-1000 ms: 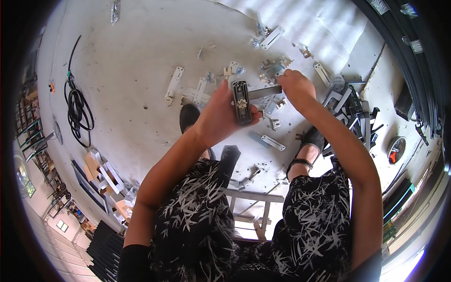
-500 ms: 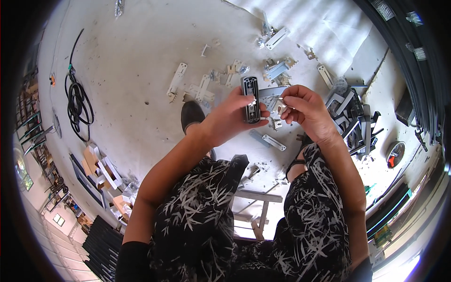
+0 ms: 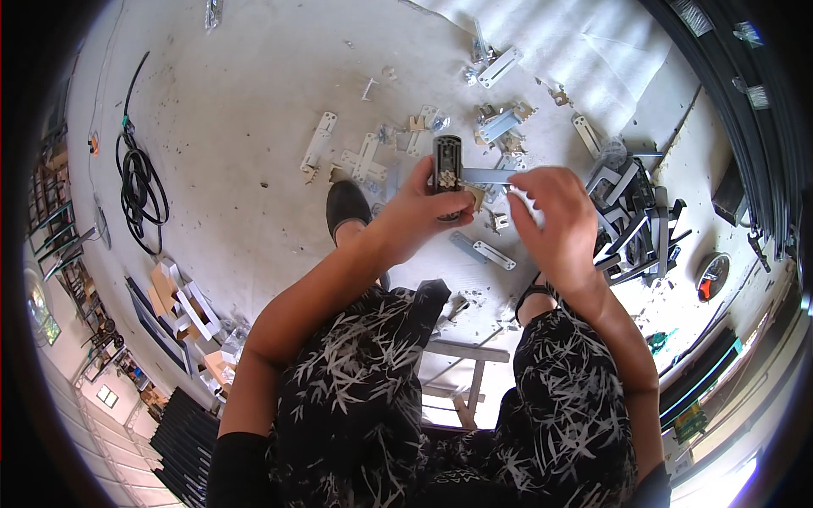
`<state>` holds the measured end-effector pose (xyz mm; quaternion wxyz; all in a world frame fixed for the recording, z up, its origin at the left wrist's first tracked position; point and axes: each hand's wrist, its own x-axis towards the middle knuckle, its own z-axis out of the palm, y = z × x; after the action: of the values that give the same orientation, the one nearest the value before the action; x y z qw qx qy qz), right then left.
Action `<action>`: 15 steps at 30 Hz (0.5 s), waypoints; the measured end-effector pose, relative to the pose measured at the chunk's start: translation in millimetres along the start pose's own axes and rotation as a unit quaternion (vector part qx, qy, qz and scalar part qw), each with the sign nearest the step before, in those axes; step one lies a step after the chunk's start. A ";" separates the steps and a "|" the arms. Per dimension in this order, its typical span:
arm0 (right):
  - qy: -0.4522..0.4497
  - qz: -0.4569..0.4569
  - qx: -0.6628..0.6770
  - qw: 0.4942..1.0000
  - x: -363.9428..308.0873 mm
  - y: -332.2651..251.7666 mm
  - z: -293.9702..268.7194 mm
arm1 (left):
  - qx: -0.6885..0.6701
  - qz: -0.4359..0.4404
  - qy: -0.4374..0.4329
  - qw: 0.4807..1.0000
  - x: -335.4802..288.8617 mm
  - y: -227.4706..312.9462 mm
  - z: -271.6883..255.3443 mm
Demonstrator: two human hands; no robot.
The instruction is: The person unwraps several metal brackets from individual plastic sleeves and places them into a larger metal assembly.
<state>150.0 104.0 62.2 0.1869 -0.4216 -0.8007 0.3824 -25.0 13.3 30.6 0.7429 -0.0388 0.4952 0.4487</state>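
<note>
My left hand (image 3: 413,218) is closed around an oblong black door handle plate (image 3: 448,151), held upright with its hollow back towards me. A small silver, cog-like piece (image 3: 446,179) sits inside the plate. From the plate's right side a flat grey lever (image 3: 487,176) points towards my right hand (image 3: 561,222). That hand is slightly blurred, thumb and fingers apart, with the fingertips at the lever's far end; whether they touch it I cannot tell. Beneath the hands lies a small metal bracket (image 3: 500,221) on the floor.
Loose metal plates (image 3: 319,142) and brackets lie scattered ahead. A pile of black and grey handles (image 3: 639,222) is at right, beside long black profiles (image 3: 728,93). A coiled black cable (image 3: 140,182) lies at left, opened cartons (image 3: 182,305) nearer. A wooden stool (image 3: 466,356) stands between my legs.
The small metal bracket my right hand held is no longer in its fingers, which have spread. My left thumb has slid down the plate, uncovering the silver piece.
</note>
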 end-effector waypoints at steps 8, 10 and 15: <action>-0.031 -0.252 -0.219 0.942 -9.4 1.3 6.0 | -0.044 -0.027 -0.041 0.998 0.0 -3.6 9.5; -0.032 -0.244 -0.208 0.947 -11.1 1.0 5.1 | -0.059 -0.040 -0.050 0.996 0.2 -5.4 10.3; 0.024 -0.163 -0.133 0.977 -10.5 7.0 8.9 | -0.004 0.031 -0.116 0.993 -1.1 -10.5 16.7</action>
<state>154.2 93.8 51.3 0.2086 -0.3156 -0.8976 0.2262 -6.0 14.8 35.9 0.7813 0.0255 0.4043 0.4748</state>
